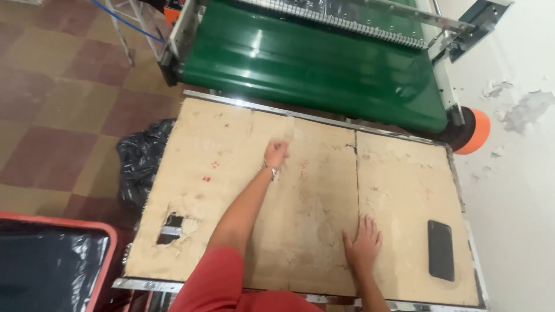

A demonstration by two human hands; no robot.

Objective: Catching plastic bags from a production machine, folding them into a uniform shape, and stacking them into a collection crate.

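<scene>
My left hand [276,153] is fisted mid-tabletop [231,144], right hand [363,245] flat; a careless sweep could knock the phone [441,250] off the right edge.

Short red sleeve [209,277] on the left arm, same red fabric carrying on across the bottom of the shot, so it's a plain red tee. Left hand [276,153] has a silvery metal bracelet [270,171] at the wrist. Right hand [363,245] is bare, forearm uncovered.
</scene>
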